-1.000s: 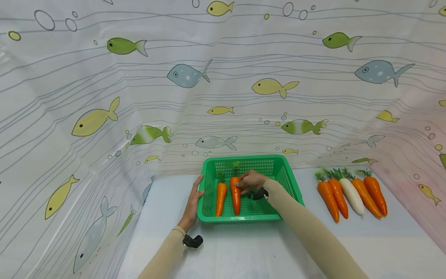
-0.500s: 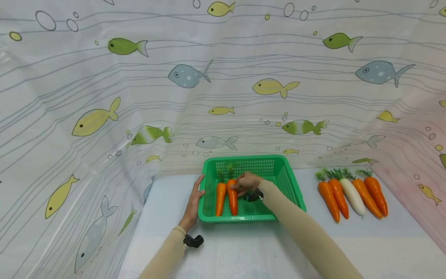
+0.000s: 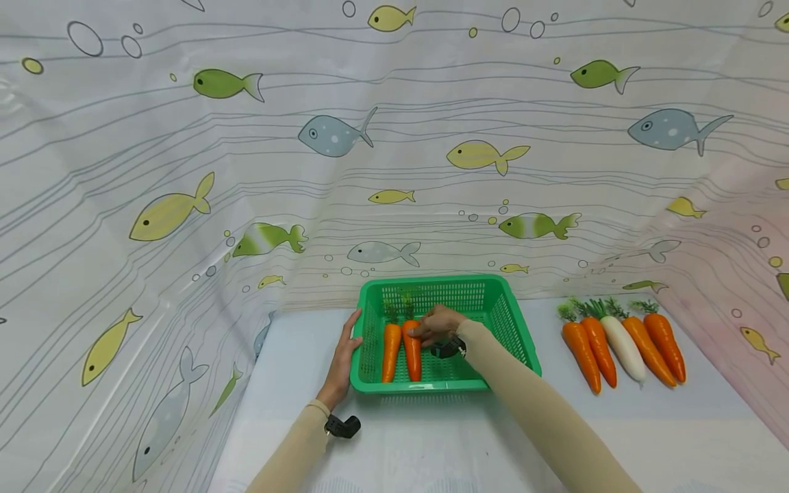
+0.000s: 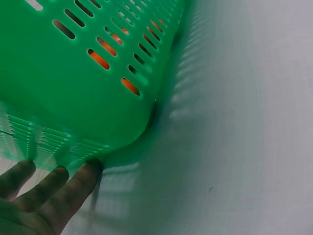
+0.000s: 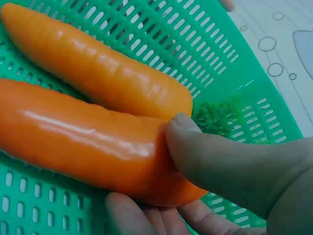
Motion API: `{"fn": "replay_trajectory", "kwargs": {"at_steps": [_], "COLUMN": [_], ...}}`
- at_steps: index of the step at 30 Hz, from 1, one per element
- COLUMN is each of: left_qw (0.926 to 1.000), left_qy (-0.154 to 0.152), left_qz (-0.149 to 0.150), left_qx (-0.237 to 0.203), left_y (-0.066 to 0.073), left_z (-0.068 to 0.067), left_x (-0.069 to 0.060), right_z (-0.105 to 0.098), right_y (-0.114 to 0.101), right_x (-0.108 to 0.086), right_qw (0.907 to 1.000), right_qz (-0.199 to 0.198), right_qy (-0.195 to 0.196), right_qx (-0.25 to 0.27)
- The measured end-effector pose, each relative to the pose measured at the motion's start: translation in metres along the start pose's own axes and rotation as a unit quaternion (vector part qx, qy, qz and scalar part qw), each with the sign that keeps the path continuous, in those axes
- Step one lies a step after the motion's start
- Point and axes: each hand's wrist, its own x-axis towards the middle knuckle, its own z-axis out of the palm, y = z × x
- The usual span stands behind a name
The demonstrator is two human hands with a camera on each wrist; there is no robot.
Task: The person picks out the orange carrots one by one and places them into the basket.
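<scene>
A green slotted plastic basket (image 3: 425, 387) holds two orange carrots with leafy tops. My right hand (image 3: 440, 323) grips the right-hand carrot (image 3: 412, 359) near its leafy end. In the right wrist view the thumb (image 5: 195, 147) lies over this carrot and the other fingers curl beneath it. Beside it, nearer the basket's left wall, lies the lighter orange carrot (image 3: 391, 350); the two nearly touch. My left hand (image 3: 341, 361) is at the basket's left side. Its extended fingers (image 4: 73, 193) touch the outer wall in the left wrist view; the thumb is hidden there.
To the right of the basket several orange carrots (image 3: 581, 352) and one white radish (image 3: 624, 348) lie in a row on the white table (image 3: 431, 438). A fish-patterned sheet (image 3: 394, 157) rises behind the table and along both sides.
My right hand has shifted left with the gripped carrot, bringing it closer to the other carrot. Over the last half second it has hardly moved. The left hand stays against the basket.
</scene>
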Motion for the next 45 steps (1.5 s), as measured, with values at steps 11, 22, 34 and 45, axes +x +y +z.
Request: {"fn": "replay_trajectory", "kwargs": {"at_steps": [11,22,34,45], "left_qw": [1.0,1.0,1.0,0.9999], "left_qy": [0.0,0.0,0.0,0.002], "left_qz": [-0.001,-0.007,-0.009,-0.01], "left_qx": [-0.002,0.0,0.001,0.001], "left_y": [0.002,0.003,0.003,0.001], "left_z": [0.0,0.0,0.0,0.0], "left_x": [-0.001,-0.001,0.0,-0.001], "right_z": [-0.001,-0.001,0.0,-0.007], "right_y": [0.001,0.001,0.005,0.003], "right_x": [0.0,-0.002,0.002,-0.008], "right_qw": [0.9994,0.9978,0.9965,0.9947], "right_qz": [0.002,0.001,0.004,0.014], "right_qy": [0.015,0.026,0.052,0.068], "right_qx": [-0.031,-0.061,-0.066,-0.076]}}
